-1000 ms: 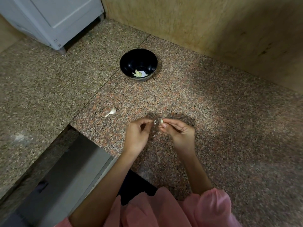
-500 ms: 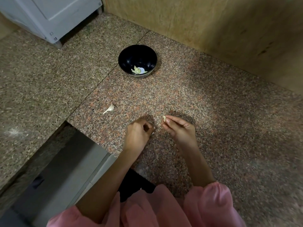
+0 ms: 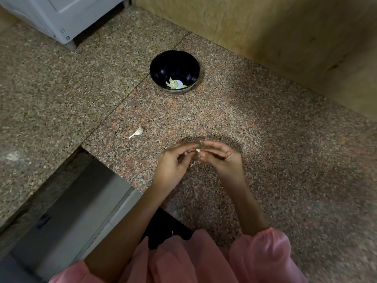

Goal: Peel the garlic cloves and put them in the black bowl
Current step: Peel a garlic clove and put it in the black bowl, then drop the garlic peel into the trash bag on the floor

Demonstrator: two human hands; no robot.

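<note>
Roughly, two hands [image 3: 173, 164] [image 3: 222, 158], one garlic clove [image 3: 197, 150], perhaps pinched

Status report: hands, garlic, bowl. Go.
Right hand pinching garlic clove; left hand at its skin. Black bowl holds peeled cloves. One unpeeled clove waiting on counter. Path to bowl open.

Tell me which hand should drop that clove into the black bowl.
Right, probably. The right hand already pinches the garlic clove, while the left hand only picks at it. The black bowl sits ahead, reachable by either.

Garlic clove [image 3: 197, 150] between both hands
</note>
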